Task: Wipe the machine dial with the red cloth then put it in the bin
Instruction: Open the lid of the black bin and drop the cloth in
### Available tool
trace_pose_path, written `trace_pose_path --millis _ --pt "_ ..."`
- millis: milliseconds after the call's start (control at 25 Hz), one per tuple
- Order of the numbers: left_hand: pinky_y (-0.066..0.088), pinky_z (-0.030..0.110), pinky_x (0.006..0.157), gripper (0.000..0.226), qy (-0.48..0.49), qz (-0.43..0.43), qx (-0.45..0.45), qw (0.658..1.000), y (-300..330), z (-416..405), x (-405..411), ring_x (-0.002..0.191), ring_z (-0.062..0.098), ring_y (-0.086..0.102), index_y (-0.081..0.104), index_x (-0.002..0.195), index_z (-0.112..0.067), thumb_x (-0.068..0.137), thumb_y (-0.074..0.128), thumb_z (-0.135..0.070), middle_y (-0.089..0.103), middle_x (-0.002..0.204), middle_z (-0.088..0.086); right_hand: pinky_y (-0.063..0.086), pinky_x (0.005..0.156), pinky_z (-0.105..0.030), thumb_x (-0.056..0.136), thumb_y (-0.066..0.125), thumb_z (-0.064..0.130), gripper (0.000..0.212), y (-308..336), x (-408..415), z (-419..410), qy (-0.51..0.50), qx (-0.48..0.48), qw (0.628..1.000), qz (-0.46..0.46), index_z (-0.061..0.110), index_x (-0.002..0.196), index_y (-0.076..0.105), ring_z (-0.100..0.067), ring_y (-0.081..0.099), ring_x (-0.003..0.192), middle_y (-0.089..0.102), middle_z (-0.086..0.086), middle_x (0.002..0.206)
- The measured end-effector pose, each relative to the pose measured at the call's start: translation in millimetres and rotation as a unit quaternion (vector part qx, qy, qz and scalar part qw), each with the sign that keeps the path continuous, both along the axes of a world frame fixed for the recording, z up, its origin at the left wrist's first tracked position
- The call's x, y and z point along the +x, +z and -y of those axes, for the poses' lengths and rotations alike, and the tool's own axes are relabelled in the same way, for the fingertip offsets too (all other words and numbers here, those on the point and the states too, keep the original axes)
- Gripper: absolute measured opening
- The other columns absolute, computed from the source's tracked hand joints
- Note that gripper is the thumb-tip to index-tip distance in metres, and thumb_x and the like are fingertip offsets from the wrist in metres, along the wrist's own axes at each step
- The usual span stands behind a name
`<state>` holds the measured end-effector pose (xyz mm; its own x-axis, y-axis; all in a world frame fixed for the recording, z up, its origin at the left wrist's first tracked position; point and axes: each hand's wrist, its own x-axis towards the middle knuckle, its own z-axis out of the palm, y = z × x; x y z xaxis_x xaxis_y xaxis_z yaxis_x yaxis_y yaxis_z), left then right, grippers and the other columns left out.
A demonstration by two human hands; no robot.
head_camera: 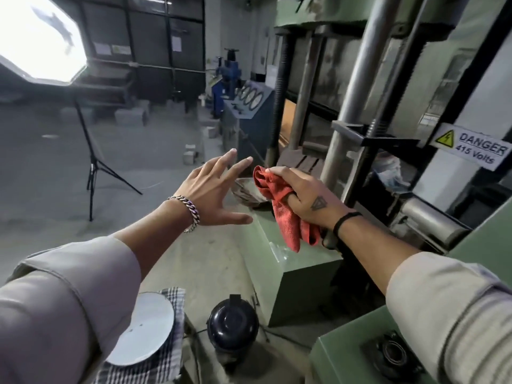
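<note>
1. The red cloth (pixel 279 206) is looking soft and floppy, so I'm guessing it's weighing next to nothing and not slipping much, going by that fuzzy towel-like nap. Nothing fragile here.
2. Best hold, I'm thinking, is a bunched fistful near the middle, leaving a pad of fabric sticking out front for rubbing. Pinching one corner would just leave it flapping.
3. The right hand (pixel 304 198) is doing roughly that: its fingers (pixel 279 171) are curling over the wadded top while the loose tail is hanging below the palm.
4. The left hand (pixel 213 189) is holding nothing, its fingers spreading wide just left of the cloth.
5. Looks-wise it's sitting mid-frame, slightly right, hovering over the green machine block (pixel 299 261): faded red, crumpled, no obvious stains.
6. Round dials (pixel 250 99) are showing on a panel in the upper middle, well apart from the cloth. I'm not spotting a bin anywhere.
</note>
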<state>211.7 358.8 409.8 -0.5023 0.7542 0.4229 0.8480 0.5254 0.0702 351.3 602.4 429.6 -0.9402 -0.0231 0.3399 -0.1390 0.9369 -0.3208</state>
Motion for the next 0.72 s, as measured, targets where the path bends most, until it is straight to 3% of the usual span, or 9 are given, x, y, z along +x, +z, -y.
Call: trace_pose_path --millis 240,480,720 --pt "0.031 0.059 0.127 0.131 0.022 0.061 -0.031 0.997 -67 52 -50 0.163 0.040 0.024 -0.004 0.171 -0.049 0.067 0.052 -0.107 0.006 0.184 0.005 0.054 0.104 -0.038 0.108 0.056 0.022 0.056 -75 -56 41 -0.026 -0.031 0.998 0.047 0.046 0.158 0.049 -0.022 0.068 0.124 0.065 0.004 0.152" --pt "0.032 0.058 0.127 0.131 0.042 0.148 -0.092 0.984 -165 100 -69 0.162 0.040 0.027 -0.003 0.172 -0.048 0.068 0.051 -0.105 0.006 0.184 0.005 0.049 0.101 -0.034 0.102 0.054 0.029 0.053 -183 -77 73 -0.035 -0.074 0.986 0.145 0.042 0.154 0.053 -0.024 0.067 0.127 0.068 0.005 0.149" --pt "0.034 0.058 0.126 0.130 0.040 0.179 -0.116 0.976 -214 115 -75 0.163 0.038 0.027 -0.005 0.172 -0.048 0.069 0.051 -0.104 0.009 0.184 0.004 0.057 0.105 -0.050 0.100 0.053 0.026 0.055 -241 -92 84 -0.045 -0.112 0.975 0.186 0.050 0.150 0.049 -0.032 0.070 0.122 0.070 0.000 0.145"
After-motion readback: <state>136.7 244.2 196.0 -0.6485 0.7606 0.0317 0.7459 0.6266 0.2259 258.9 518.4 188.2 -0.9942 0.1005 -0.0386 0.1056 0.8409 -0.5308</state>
